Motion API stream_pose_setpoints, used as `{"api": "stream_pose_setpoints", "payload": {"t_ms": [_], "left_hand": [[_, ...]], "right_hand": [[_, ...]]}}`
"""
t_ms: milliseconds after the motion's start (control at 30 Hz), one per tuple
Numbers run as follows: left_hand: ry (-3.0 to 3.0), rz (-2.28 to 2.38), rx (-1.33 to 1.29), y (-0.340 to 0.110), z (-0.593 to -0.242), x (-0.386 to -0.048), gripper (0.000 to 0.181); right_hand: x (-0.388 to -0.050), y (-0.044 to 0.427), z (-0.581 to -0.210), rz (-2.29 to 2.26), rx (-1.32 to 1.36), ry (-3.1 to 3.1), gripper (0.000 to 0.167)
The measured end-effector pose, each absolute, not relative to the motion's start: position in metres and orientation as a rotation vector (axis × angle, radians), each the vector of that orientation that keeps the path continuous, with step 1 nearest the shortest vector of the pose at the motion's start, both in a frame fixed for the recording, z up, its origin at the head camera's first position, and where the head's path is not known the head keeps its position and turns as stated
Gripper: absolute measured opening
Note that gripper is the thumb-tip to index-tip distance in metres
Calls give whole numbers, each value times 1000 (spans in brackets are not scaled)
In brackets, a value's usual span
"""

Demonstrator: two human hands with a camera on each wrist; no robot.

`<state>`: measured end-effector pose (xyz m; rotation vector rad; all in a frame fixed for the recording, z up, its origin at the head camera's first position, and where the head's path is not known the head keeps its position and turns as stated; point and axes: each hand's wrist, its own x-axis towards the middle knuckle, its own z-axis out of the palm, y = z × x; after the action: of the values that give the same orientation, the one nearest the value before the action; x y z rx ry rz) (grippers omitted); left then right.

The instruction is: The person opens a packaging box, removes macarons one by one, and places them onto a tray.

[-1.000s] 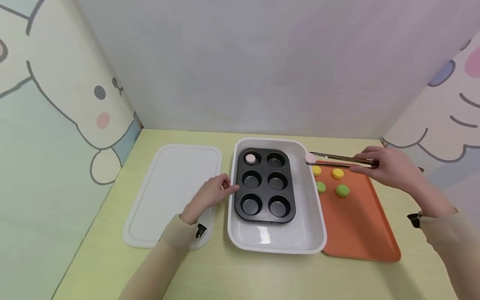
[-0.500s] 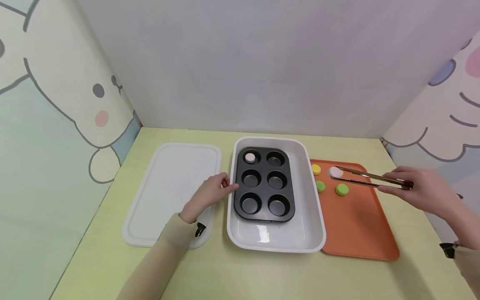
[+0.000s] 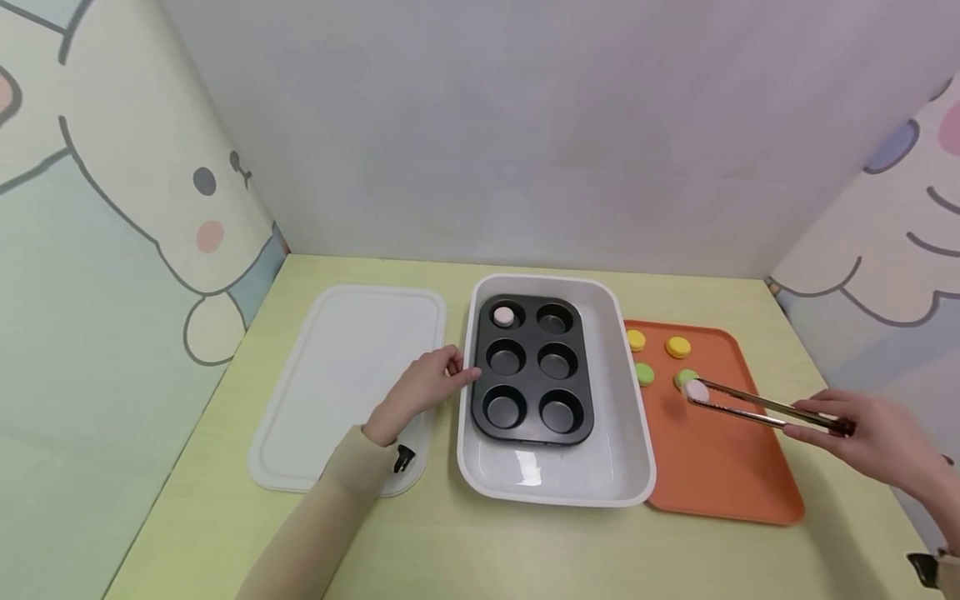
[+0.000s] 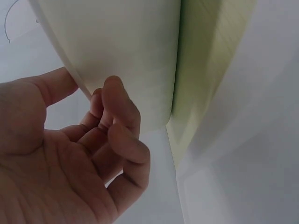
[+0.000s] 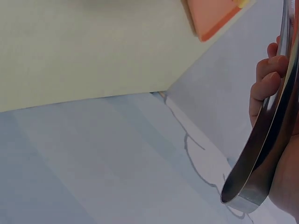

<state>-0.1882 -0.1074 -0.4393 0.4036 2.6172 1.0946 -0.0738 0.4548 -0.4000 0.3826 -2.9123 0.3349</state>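
Observation:
My right hand [image 3: 877,433] squeezes metal tongs [image 3: 772,407], whose bent end shows large in the right wrist view. A pale pink macaron [image 3: 696,392] is caught between the tong tips, over the orange tray [image 3: 720,467] and partly in front of a green macaron [image 3: 684,377]. On the left, my left hand [image 3: 427,383] pinches the rim of a white tub [image 3: 555,492], thumb over the edge and fingers curled outside, as the left wrist view shows. Inside the tub lies a dark muffin pan [image 3: 531,375]; its far-left cup has another pink macaron [image 3: 503,317].
Two yellow macarons, one of them a whole yellow macaron [image 3: 678,347], and a second green macaron [image 3: 644,374] sit on the tray's far part. The tub overlaps the tray's left side. A white lid [image 3: 345,375] lies flat to the left. Walls enclose the table [image 3: 480,550].
The tongs with the pink macaron have moved right and nearer, from the tub's right rim to over the tray by the green macaron. My left hand has stayed put.

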Motion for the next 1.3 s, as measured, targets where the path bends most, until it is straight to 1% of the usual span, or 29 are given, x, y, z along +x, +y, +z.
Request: {"api": "stream_pose_setpoints", "payload": {"t_ms": [267,800,900,1100,1300], "left_hand": [[2616,1091,398,-107,-438,-187,30],[2622,1093,417,-108,-439,-188,30],[2623,1090,418,-108,-440,-188,30],[2623,1094,419,-108,-441,-188,30],[2626,1119,438,-108,-439,-186,30]], "right_hand": [[-58,460,-420,366,322,-3013,30],[-36,474,-441,495,250,-3035,28],[-34,474,-443,489,235,-3034,29],[-35,472,-445,437,194,-3072,38],[-37,473,-446,473,188,-3049,37]]}}
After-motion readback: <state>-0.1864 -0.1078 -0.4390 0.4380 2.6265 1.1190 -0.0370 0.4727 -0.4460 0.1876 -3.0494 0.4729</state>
